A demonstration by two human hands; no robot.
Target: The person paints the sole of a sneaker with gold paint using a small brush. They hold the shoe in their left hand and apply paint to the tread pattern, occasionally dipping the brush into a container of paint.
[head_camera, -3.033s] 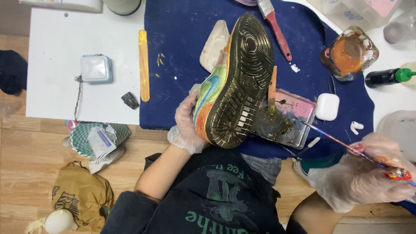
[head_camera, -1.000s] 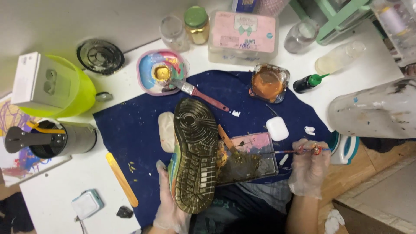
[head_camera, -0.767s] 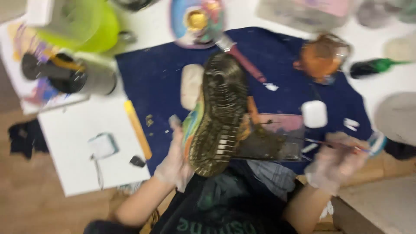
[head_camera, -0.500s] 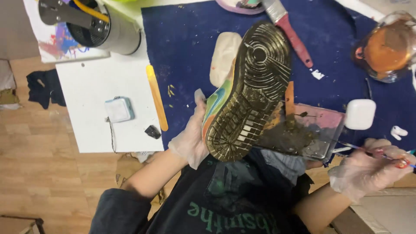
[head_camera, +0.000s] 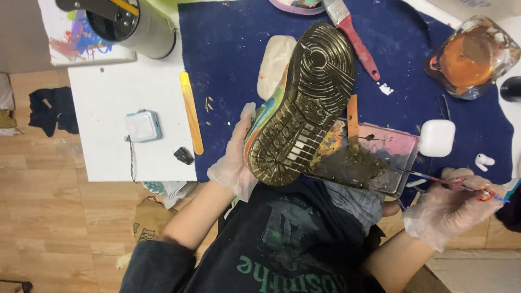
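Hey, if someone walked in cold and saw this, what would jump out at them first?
The sneaker turned sole-up at centre, its tread painted metallic gold, gripped at the side by the gloved left hand. To its right, the gloved right hand holds a thin brush at a paint-smeared palette tray. All sits over a dark blue cloth.

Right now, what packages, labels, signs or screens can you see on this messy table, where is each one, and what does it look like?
Earbud case: right side of the blue cloth, small rounded white box, shut.
Small box: on the white sheet at left, square, white with pale blue edge.
Painted paper: top left under a grey can, white with red, blue and yellow daubs.
No screens or signs show.
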